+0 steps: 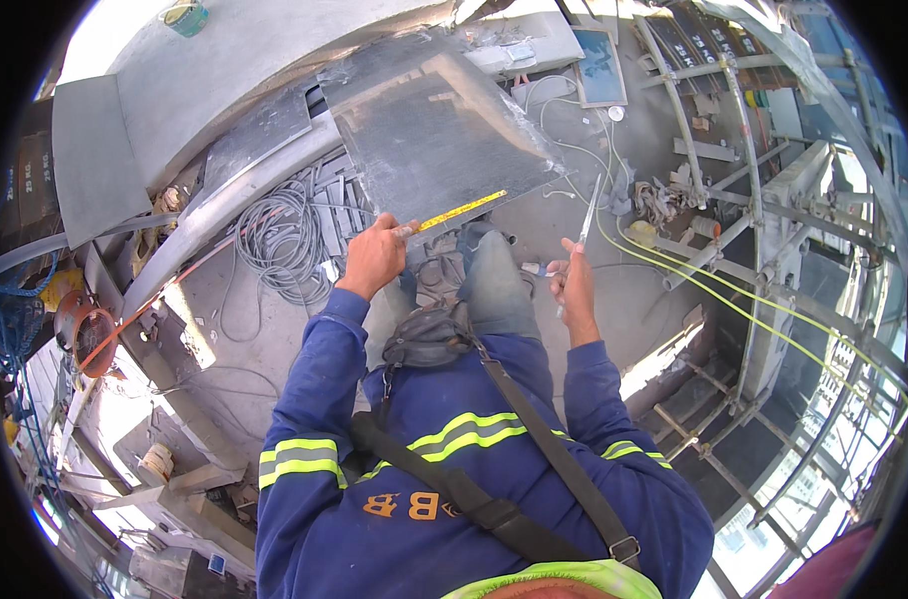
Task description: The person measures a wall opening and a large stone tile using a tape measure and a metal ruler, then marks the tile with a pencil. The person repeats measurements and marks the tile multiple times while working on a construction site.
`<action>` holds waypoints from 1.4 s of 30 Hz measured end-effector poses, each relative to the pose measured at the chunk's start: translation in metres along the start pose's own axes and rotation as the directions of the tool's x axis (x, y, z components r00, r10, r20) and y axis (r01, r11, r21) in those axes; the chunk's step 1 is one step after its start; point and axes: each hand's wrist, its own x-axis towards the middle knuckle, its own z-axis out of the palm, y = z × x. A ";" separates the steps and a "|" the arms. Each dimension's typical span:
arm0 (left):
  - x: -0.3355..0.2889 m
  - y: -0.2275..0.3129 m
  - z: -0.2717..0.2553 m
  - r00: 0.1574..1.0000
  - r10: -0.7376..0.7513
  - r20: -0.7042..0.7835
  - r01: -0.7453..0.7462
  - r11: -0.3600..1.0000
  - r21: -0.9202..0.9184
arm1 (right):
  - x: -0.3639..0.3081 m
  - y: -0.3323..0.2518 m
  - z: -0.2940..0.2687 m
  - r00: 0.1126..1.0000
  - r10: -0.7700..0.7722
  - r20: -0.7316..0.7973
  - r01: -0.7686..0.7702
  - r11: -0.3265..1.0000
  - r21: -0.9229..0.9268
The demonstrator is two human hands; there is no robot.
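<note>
My left hand (372, 258) is closed at the near left edge of a dark, dusty flat board (439, 125). From its fingertips a yellow tape measure blade (464, 210) runs out to the right, along the board's near edge; no tape case shows. On the right, apart from the board, my right hand (576, 290) grips a long, thin, pale tool (592, 208) that tapers to a point and stands up away from me. I cannot make out its exact kind. A small pale-and-blue object (537, 269) sticks out to the left by my right fingers.
Coiled grey cable (282, 235) lies left of the board, beside narrow strips (341, 203). Yellow-green hoses (688, 270) run across the right side towards scaffold poles (743, 130). A blue-topped framed panel (600, 68) lies at the back. An orange bucket (86, 334) sits at far left.
</note>
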 end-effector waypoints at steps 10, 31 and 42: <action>0.151 0.006 0.087 0.978 -0.196 0.079 0.193 0.980 0.039 | 0.182 -0.026 -0.073 0.999 0.046 -0.016 -0.047 0.997 -0.059; 0.363 -0.067 0.194 0.914 -0.350 0.205 0.319 0.933 0.167 | 0.437 -0.107 -0.099 0.908 0.116 0.402 0.287 0.526 -0.800; 0.368 -0.088 0.201 0.897 -0.365 0.250 0.341 0.930 0.134 | 0.460 -0.102 -0.050 0.962 0.190 0.194 -0.124 0.942 -0.311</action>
